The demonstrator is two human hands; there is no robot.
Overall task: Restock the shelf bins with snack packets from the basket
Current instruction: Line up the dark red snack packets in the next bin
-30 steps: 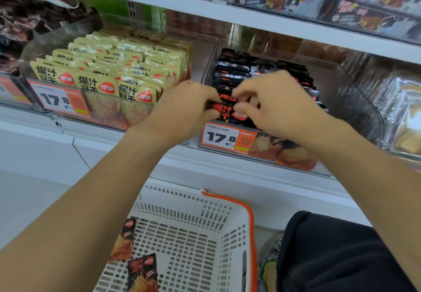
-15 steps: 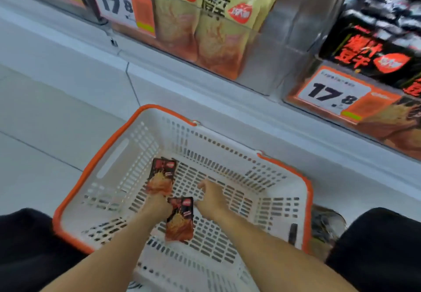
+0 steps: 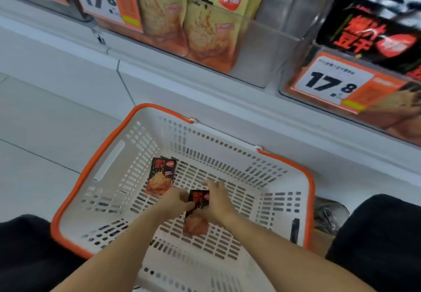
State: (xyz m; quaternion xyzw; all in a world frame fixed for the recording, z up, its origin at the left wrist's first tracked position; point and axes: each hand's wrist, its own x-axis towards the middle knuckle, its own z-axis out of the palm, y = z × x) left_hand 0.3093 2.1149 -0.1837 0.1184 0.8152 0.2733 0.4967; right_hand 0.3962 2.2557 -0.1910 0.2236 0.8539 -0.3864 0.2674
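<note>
A white basket with an orange rim (image 3: 95,155) stands on the floor below the shelf. Two black snack packets lie in it. One black packet (image 3: 160,175) rests flat near the basket's far left. The other black snack packet (image 3: 197,214) sits between my hands at the middle. My left hand (image 3: 175,203) pinches its left edge with thumb and fingers. My right hand (image 3: 216,200) lies against its right edge, fingers stretched forward. The shelf bin of black packets (image 3: 376,36) is at the upper right.
A clear bin of yellow packets (image 3: 205,18) fills the shelf at top centre, with 17.8 price labels (image 3: 330,84) on the bin fronts. White floor tiles lie left of the basket. My dark-clothed knees flank it, and a shoe (image 3: 330,216) shows at its right.
My hands left the shelf bin of black packets and went down into the basket. They have since closed in on the nearer black packet, and my left hand has taken its edge.
</note>
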